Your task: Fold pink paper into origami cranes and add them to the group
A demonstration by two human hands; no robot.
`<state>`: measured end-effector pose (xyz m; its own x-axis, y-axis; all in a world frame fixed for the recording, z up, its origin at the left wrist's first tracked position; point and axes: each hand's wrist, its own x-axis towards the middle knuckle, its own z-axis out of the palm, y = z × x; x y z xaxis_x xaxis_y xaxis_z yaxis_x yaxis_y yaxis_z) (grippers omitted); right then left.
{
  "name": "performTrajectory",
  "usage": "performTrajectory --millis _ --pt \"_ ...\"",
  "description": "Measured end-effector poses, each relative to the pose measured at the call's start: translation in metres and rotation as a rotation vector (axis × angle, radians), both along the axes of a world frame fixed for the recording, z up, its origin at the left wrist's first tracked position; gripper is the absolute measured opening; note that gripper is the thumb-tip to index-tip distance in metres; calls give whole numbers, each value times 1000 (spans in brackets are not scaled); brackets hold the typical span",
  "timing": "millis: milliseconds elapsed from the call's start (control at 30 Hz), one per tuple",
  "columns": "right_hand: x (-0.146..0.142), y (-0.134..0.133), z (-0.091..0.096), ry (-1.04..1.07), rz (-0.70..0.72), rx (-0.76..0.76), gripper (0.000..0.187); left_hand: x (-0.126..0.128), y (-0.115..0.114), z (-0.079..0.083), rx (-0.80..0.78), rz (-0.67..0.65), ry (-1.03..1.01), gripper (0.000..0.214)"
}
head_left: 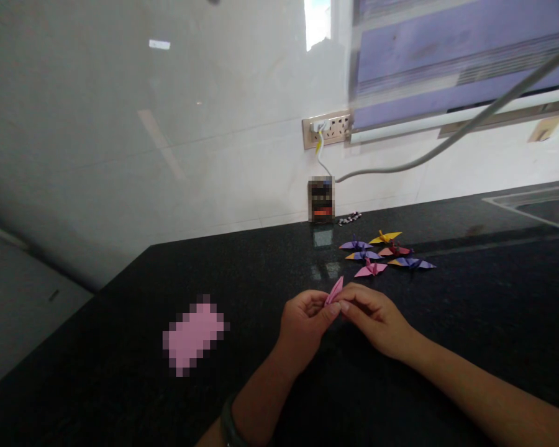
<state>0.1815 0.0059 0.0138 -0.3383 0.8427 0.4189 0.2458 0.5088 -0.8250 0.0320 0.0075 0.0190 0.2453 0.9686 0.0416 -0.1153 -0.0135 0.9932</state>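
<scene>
- Pinching the folded pink paper [335,290] from its left side, the left grip [302,320] was narrow, with the thumb at the paper's lower end and the fingers curled behind.
- The right grip [376,318] was narrow too, forefinger and thumb closing on the paper's right side; how much of the paper it covered could not be told.
- Between them the paper leaned up and rightward, its pointed tip showing above the fingers, over the worktop [261,273].
- For a clean crease, one grip probably did best to steady the layers while the other thumb pressed along the fold, lightly, since small paper seemed likely to buckle or tear.
- Matching the edges before pressing seemed wise, as the thumbs hid the lower end.
- Just beyond the right grip lay a pink paper bird [372,269], with a yellow bird [386,238] and several purple and red ones behind it.
- Well apart to the left lay a pixelated pink shape [193,335].
- Farthest back, a pixelated dark object [321,200] stood by the wall [237,143].
</scene>
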Motion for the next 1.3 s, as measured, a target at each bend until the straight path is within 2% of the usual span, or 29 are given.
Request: performTrajectory --millis 100,200,300,533,700,833,967,1033,1200,1300 --pt "-1 -2 -1 -23 -30 -1 11 -2 2 -3 -83 15 -29 21" --pt "-2 0 -7 54 -161 -103 8 -2 3 -6 -137 18 -89 21" --pt "-3 3 -13 149 -212 -171 16 -1 3 -7 -146 19 -96 22" --pt "-2 4 -14 62 -202 -147 10 1 0 -6 -49 27 -14 20" --pt "-3 4 -12 60 -137 -148 10 1 -1 -7 21 11 50 13" --pt "-1 4 -9 21 -137 1 5 -1 1 -6 -63 -21 18 15" --pt "4 6 -3 -9 -46 126 5 -4 2 -5 -168 -62 -64 21" --pt "6 7 -2 -17 -16 130 4 -4 3 -5 -176 -77 -89 23" --pt "7 8 -1 -6 15 5 9 -5 3 -5 -184 -86 -65 22" --pt "8 8 -2 16 40 30 10 -6 3 -5 -184 -100 -73 23"
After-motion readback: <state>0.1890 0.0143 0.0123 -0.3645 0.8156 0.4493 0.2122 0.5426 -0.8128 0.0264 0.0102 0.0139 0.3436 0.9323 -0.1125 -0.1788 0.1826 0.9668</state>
